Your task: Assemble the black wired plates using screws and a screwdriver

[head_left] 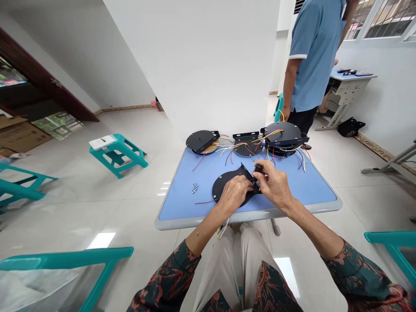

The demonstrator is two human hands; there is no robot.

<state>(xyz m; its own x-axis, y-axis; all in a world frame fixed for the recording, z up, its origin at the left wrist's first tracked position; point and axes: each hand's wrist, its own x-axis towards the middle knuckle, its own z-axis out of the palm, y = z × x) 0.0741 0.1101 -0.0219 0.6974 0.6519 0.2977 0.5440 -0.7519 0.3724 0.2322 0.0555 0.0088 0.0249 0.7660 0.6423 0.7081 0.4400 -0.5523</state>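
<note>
Head view lets us see two bare hands working over one black round plate, which lies near the front edge of the blue desk [178,208]. The black round plate [222,185] has its rounded end toward the left and its bracket end toward the right, so its long axis goes roughly from left to right across the desk. The upright flange of this bracket runs slantwise, from the far side down toward the near right.

Our right hand [273,184] is closed around a black-handled tool [258,167], which looks like a screwdriver; it stands nearly upright, with the working end down at the bracket. Our left hand [235,190] rests upon the plate with bent fingers by the flange; whether it pinches something there, we cannot tell.

To the left of the plate, a small heap of screws [194,188] lies loose on the desk. Along the far edge we find more black plates [202,141] with coloured wires [224,147], those at the right being stacked.

As for containers, a cardboard box [26,138] stands on the floor at far left and a black bag [351,127] at far right; their contents we cannot make out.
</note>
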